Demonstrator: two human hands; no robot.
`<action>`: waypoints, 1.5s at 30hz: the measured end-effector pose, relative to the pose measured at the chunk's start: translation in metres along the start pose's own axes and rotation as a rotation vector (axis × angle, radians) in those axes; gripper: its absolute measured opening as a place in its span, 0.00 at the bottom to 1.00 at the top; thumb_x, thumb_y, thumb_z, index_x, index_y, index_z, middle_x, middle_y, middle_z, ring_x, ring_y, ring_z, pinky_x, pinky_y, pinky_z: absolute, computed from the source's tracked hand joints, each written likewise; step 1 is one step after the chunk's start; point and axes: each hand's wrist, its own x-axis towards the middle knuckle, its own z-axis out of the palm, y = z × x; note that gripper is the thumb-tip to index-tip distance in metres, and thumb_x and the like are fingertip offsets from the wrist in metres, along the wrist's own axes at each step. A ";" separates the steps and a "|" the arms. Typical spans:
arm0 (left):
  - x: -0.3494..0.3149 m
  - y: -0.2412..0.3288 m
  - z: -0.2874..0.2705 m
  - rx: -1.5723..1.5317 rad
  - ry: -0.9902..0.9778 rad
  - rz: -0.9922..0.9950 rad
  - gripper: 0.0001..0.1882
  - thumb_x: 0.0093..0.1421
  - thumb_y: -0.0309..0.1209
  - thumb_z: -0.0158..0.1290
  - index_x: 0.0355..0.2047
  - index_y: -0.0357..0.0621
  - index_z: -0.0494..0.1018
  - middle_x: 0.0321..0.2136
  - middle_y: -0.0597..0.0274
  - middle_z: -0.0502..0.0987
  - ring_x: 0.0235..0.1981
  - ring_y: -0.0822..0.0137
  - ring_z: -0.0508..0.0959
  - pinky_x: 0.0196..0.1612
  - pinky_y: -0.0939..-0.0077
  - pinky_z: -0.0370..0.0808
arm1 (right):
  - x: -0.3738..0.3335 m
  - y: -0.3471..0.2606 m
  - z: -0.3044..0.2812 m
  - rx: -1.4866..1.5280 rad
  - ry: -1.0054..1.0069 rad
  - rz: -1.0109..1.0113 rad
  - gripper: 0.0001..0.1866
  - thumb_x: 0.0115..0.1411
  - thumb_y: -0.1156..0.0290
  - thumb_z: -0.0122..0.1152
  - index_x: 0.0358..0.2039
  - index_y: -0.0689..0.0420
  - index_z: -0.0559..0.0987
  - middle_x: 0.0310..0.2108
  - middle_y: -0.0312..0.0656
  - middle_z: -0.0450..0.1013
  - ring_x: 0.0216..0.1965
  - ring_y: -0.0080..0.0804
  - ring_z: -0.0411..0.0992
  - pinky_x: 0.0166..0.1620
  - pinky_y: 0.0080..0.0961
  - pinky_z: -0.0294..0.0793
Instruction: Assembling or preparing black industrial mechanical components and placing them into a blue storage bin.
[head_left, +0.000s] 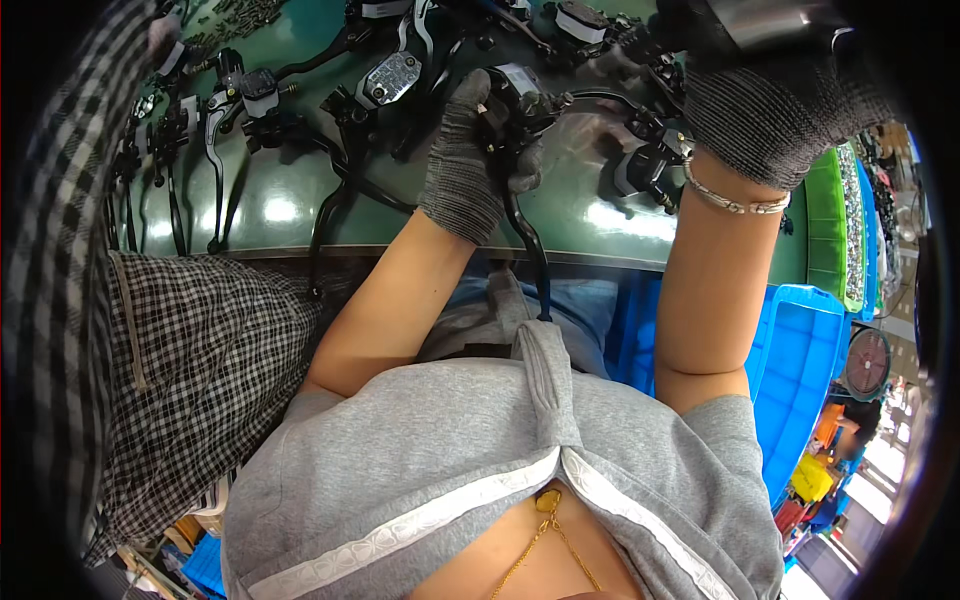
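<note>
My left hand (470, 160), in a dark grey knit glove, is closed around a black brake lever assembly (520, 115). Its long black lever (530, 240) hangs down past the table's near edge. At the upper right my right hand (780, 115), gloved the same way, is raised with its fingers curled against a dark, shiny cylindrical tool (765, 30). The view's dark rim cuts off part of that tool, so its exact kind is unclear. Another lever assembly (645, 165) lies on the table between my two hands.
Several lever assemblies (390, 80) lie across the green table (270, 185) to the left. Small dark screws (240, 18) are heaped at the far left. A person in a checked sleeve (200, 350) is close on my left. Green (825, 230) and blue bins (800, 340) stand at right.
</note>
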 end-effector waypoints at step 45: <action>-0.003 0.000 0.013 0.145 0.068 -0.076 0.27 0.62 0.61 0.54 0.40 0.48 0.76 0.25 0.59 0.78 0.12 0.61 0.73 0.10 0.69 0.65 | -0.110 0.024 -0.045 -1.275 -0.335 0.412 0.15 0.65 0.59 0.66 0.46 0.55 0.83 0.34 0.47 0.81 0.34 0.42 0.79 0.40 0.33 0.79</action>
